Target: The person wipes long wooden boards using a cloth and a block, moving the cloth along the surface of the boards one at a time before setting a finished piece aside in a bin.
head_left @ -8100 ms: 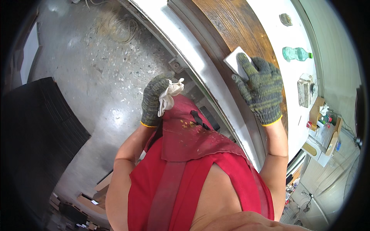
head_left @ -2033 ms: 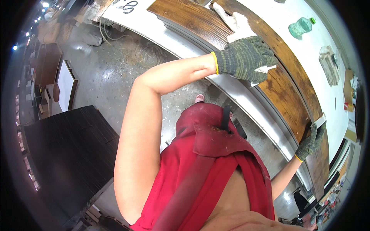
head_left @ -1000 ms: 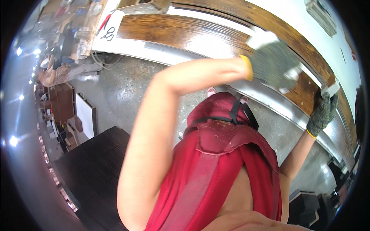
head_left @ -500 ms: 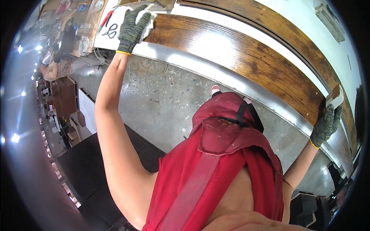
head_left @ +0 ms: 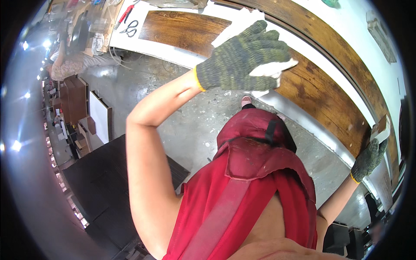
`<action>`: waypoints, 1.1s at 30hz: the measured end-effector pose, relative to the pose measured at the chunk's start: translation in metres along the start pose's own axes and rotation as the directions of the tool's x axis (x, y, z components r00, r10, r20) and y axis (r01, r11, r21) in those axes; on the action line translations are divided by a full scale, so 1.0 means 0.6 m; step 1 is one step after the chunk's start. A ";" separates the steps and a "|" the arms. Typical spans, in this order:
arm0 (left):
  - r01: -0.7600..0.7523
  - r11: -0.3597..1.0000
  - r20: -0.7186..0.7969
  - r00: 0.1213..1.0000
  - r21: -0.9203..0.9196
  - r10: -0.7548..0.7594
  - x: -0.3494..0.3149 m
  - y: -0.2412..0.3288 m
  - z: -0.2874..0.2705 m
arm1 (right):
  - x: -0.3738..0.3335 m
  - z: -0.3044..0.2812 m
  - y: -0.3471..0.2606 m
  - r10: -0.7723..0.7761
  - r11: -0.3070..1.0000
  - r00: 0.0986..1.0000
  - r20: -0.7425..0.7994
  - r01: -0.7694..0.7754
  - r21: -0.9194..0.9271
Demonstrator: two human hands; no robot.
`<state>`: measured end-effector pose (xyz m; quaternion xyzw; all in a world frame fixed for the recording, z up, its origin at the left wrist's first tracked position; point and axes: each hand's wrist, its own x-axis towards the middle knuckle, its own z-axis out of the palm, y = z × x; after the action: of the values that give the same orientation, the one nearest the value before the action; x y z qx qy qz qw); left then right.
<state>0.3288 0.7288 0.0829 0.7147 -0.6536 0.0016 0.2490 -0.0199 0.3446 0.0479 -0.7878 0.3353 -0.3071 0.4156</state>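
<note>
My left hand [head_left: 245,56], in a dark green striped knit glove with a yellow cuff edge, is over the middle of a long brown wood-grain board [head_left: 325,97]. It grips a white cloth [head_left: 272,69], whose folds stick out past the fingers and beyond the board's near edge. At the board's right end, my right hand [head_left: 369,161] wears a matching glove. Its fingers are closed on a small brown-and-white block [head_left: 380,131], partly hidden by the hand. The board lies lengthwise on a white work surface.
Black-handled scissors [head_left: 130,29] and a red-handled tool [head_left: 125,16] lie left of the board. A second wood-grain strip [head_left: 323,28] runs along the far side. A grey block [head_left: 381,37] sits at far right. Another person [head_left: 69,63] is at the left, near brown cabinets [head_left: 73,99].
My left hand has swept right along the board with the cloth, from its left end to the middle. The right hand remains at the right end with the block.
</note>
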 end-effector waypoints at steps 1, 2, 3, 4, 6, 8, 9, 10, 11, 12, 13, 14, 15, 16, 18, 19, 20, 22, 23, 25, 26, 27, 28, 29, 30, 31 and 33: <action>0.008 0.997 0.002 1.000 -0.073 -0.007 -0.014 -0.013 -0.013 | 0.000 -0.004 -0.008 -0.062 0.993 0.997 0.036 0.065 -0.100; 0.160 0.985 0.063 0.986 -0.070 -0.156 -0.029 -0.019 -0.040 | 0.006 0.001 -0.019 -0.037 0.999 0.994 0.101 0.039 -0.017; 0.303 0.951 -0.020 0.952 -0.069 -0.305 -0.059 -0.041 -0.070 | 0.019 0.008 -0.033 -0.020 0.998 0.983 0.180 0.007 0.069; 0.321 0.947 -0.117 0.941 0.020 -0.317 -0.106 -0.100 -0.082 | 0.029 0.015 -0.049 -0.004 0.989 0.967 0.253 -0.034 0.145; 0.481 0.867 -0.242 0.832 -0.131 -0.499 -0.161 -0.159 -0.125 | 0.057 0.022 -0.053 -0.075 0.994 0.903 0.422 0.037 0.099; 0.579 0.740 -0.173 0.735 -0.343 -0.656 -0.175 -0.170 -0.155 | 0.088 0.097 -0.121 -0.170 0.972 0.788 0.592 0.232 -0.030; 0.597 0.795 -0.149 0.780 -0.113 -0.607 -0.171 -0.165 -0.171 | 0.108 0.148 -0.152 -0.233 0.936 0.690 0.685 0.350 -0.033; 0.567 0.817 -0.105 0.823 0.104 -0.558 -0.166 -0.172 -0.182 | 0.121 0.200 -0.194 -0.284 0.889 0.595 0.752 0.457 -0.025; 0.579 0.814 -0.110 0.806 -0.056 -0.581 -0.160 -0.188 -0.176 | 0.119 0.247 -0.249 -0.289 0.913 0.532 0.796 0.402 0.064; 0.576 0.789 -0.107 0.789 -0.213 -0.605 -0.152 -0.203 -0.168 | 0.127 0.286 -0.271 -0.364 0.831 0.431 0.826 0.551 0.079; 0.612 0.757 -0.082 0.763 -0.229 -0.641 -0.157 -0.190 -0.170 | 0.148 0.344 -0.276 -0.447 0.775 0.298 0.843 0.599 0.199; 0.678 0.689 -0.064 0.700 -0.256 -0.712 -0.166 -0.170 -0.175 | 0.162 0.399 -0.264 -0.517 0.713 0.223 0.827 0.647 0.270; 0.690 0.654 -0.030 0.680 -0.310 -0.732 -0.158 -0.169 -0.183 | 0.161 0.439 -0.311 -0.584 0.655 0.139 0.800 0.663 0.363; 0.732 0.590 -0.004 0.626 -0.341 -0.780 -0.168 -0.162 -0.182 | 0.163 0.485 -0.324 -0.609 0.624 0.082 0.789 0.663 0.413; 0.605 0.718 -0.048 0.753 -0.344 -0.657 -0.163 -0.201 -0.175 | 0.162 0.502 -0.350 -0.532 0.613 0.095 0.841 0.729 0.306; 0.600 0.710 -0.051 0.750 -0.369 -0.660 -0.159 -0.195 -0.175 | 0.165 0.523 -0.354 -0.547 0.609 0.070 0.834 0.717 0.339; 0.594 0.702 -0.053 0.748 -0.393 -0.662 -0.155 -0.193 -0.174 | 0.165 0.541 -0.356 -0.561 0.605 0.047 0.827 0.705 0.370; 0.529 0.790 -0.103 0.808 -0.311 -0.581 -0.161 -0.204 -0.172 | 0.158 0.566 -0.383 -0.590 0.614 0.004 0.807 0.652 0.445; 0.490 0.839 -0.128 0.840 -0.236 -0.527 -0.165 -0.212 -0.171 | 0.154 0.573 -0.413 -0.606 0.626 -0.014 0.795 0.609 0.488; 0.440 0.893 -0.139 0.882 -0.095 -0.449 -0.170 -0.217 -0.173 | 0.163 0.606 -0.404 -0.529 0.705 -0.048 0.847 0.532 0.470; 0.463 0.878 -0.150 0.866 -0.125 -0.477 -0.173 -0.215 -0.170 | 0.161 0.608 -0.406 -0.522 0.698 -0.043 0.852 0.553 0.456; 0.483 0.862 -0.158 0.849 -0.155 -0.504 -0.175 -0.212 -0.167 | 0.159 0.609 -0.409 -0.515 0.691 -0.038 0.857 0.574 0.440; 0.503 0.844 -0.165 0.830 -0.186 -0.532 -0.177 -0.211 -0.164 | 0.158 0.611 -0.412 -0.507 0.683 -0.033 0.861 0.594 0.425; 0.460 0.872 -0.187 0.854 -0.168 -0.486 -0.177 -0.213 -0.162 | 0.159 0.608 -0.413 -0.509 0.689 -0.040 0.860 0.580 0.435; 0.469 0.870 -0.175 0.854 -0.149 -0.491 -0.173 -0.210 -0.166 | 0.165 0.604 -0.402 -0.534 0.655 -0.054 0.844 0.606 0.453; 0.481 0.867 -0.164 0.852 -0.131 -0.497 -0.166 -0.202 -0.175 | 0.171 0.601 -0.389 -0.557 0.618 -0.072 0.828 0.629 0.471; 0.429 0.900 -0.210 0.875 -0.083 -0.436 -0.178 -0.218 -0.165 | 0.171 0.590 -0.384 -0.531 0.608 -0.045 0.846 0.675 0.417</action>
<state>0.4675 0.8667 0.0884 0.8334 -0.4452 0.0150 0.3270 0.3732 0.5220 0.1025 -0.8916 -0.3340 0.0805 0.2948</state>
